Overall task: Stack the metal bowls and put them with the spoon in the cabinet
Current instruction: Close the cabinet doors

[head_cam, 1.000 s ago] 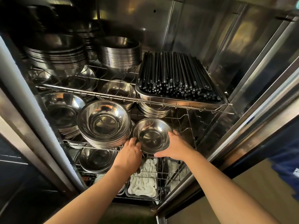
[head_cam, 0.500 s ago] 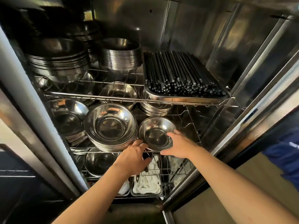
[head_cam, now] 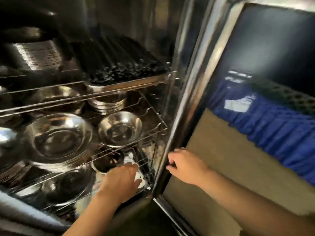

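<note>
The view is motion-blurred. A small metal bowl (head_cam: pixel 120 128) stands alone on the right of the middle wire shelf (head_cam: pixel 150 135) in the cabinet, with nothing touching it. Left of it sits a stack of bigger metal bowls (head_cam: pixel 58 137). My left hand (head_cam: pixel 122 181) is lower, palm down over a tray of white spoons (head_cam: pixel 130 158) on the bottom shelf; what is under the palm is hidden. My right hand (head_cam: pixel 184 166) is outside the shelves, fingers loosely curled at the cabinet's steel front frame (head_cam: pixel 172 133), holding nothing.
A tray of black chopsticks (head_cam: pixel 119 68) fills the top shelf, with stacked metal bowls (head_cam: pixel 37 55) beside it. More bowls (head_cam: pixel 68 186) sit on the bottom shelf. The open glass door (head_cam: pixel 265 48) stands at the right, above a tan floor (head_cam: pixel 221 159) and blue cloth (head_cam: pixel 272 133).
Both hands have let go of the small bowl, which stays on the middle shelf. The left hand dropped to the spoon tray, the right moved out to the frame. My view swung right.
</note>
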Demonstrator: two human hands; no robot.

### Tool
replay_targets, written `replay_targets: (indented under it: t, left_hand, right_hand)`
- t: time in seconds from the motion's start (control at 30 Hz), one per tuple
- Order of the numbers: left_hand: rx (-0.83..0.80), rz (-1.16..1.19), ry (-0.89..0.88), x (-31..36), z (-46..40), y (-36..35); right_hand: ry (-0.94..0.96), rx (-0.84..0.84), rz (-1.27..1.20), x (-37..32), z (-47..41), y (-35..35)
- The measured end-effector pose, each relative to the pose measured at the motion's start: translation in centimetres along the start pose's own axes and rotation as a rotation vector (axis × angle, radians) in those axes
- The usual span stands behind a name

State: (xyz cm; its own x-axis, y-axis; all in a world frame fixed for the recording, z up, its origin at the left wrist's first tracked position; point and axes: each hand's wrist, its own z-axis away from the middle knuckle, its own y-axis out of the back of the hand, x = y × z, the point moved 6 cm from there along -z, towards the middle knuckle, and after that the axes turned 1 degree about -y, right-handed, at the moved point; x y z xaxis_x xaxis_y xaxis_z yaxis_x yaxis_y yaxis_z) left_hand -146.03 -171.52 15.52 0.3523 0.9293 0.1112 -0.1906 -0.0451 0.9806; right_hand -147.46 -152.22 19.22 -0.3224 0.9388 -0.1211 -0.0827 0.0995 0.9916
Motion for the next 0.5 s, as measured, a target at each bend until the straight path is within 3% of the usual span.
replay_targets:
  t: [0.3, 0.4, 0.5]
  left_hand:
    - [0.128, -0.089, -0.429, 23.5, 1.3, 2.9]
    - [0.235, -0.098, -0.528, 32.6, 3.4, 4.6]
    - [0.487, 0.031, -0.674, 41.7, 6.6, 7.3]
  right_hand:
    - [-0.458, 0.066, -0.004, 13.7, 25.5, 1.5]
    - [-0.505, 0.100, -0.062, 16.3, 34.2, 1.7]
    - [-0.564, 0.101, -0.074, 18.8, 41.8, 1.5]
